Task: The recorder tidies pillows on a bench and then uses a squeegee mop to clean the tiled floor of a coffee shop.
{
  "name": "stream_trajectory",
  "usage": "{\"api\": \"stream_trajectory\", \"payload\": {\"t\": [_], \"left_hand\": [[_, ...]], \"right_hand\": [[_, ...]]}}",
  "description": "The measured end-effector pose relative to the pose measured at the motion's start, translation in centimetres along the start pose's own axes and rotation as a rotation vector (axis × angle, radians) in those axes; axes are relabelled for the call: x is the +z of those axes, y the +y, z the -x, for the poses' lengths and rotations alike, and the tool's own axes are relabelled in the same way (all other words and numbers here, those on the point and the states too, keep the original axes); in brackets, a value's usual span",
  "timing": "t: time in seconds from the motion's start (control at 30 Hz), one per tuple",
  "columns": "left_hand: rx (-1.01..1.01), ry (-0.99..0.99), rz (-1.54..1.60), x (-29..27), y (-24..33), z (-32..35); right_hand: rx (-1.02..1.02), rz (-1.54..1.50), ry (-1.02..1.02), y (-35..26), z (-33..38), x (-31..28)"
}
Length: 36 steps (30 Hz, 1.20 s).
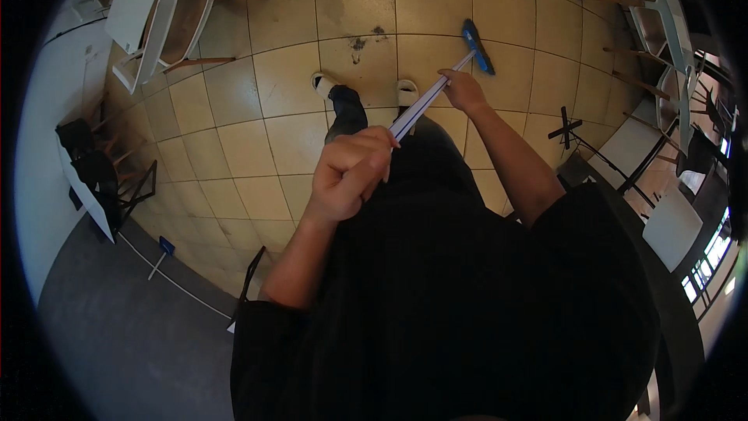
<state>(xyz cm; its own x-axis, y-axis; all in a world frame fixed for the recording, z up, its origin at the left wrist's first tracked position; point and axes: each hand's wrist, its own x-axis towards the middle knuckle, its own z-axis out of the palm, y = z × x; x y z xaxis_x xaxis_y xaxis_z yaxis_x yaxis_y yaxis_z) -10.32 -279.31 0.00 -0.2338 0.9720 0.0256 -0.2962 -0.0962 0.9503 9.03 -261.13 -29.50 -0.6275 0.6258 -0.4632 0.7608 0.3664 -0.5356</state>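
Note:
A broom with a white, blue-striped handle (421,109) slants across in front of me. Its blue head with dark bristles (478,47) rests on the tiled floor, ahead and to the right. My left hand (352,173) is closed round the upper end of the handle, near my waist. Farther down the handle, my right hand (464,91) grips it too, with that arm stretched forward. Dark smudges of dirt (358,50) mark the tiles to the left of the broom head, beyond my feet.
White chairs with wooden legs (187,19) stand at a table at the far left, and more chairs (653,12) line the right. A black table base (566,129) is near my right arm. Dark chairs (97,168) stand at the left wall.

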Motion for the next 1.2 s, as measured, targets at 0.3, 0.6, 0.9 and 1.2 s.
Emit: {"api": "stream_trajectory", "payload": {"t": [0.3,0.6,0.9,1.2], "left_hand": [[0.015,0.342,-0.241,4.7,7.3,7.2],[0.16,0.679,-0.446,8.4,13.0,19.0],[0.132,0.589,-0.249,2.1,12.4,28.0],[0.142,0.658,-0.292,-10.4,1.8,32.0]], "right_hand": [[-0.388,-0.189,-0.16,-10.0,1.5,6.5],[-0.63,-0.152,-0.41,-22.9,9.5,10.1],[-0.438,-0.08,-0.284,-20.1,11.9,7.9],[-0.406,0.243,-0.176,-24.3,1.1,22.8]]}}
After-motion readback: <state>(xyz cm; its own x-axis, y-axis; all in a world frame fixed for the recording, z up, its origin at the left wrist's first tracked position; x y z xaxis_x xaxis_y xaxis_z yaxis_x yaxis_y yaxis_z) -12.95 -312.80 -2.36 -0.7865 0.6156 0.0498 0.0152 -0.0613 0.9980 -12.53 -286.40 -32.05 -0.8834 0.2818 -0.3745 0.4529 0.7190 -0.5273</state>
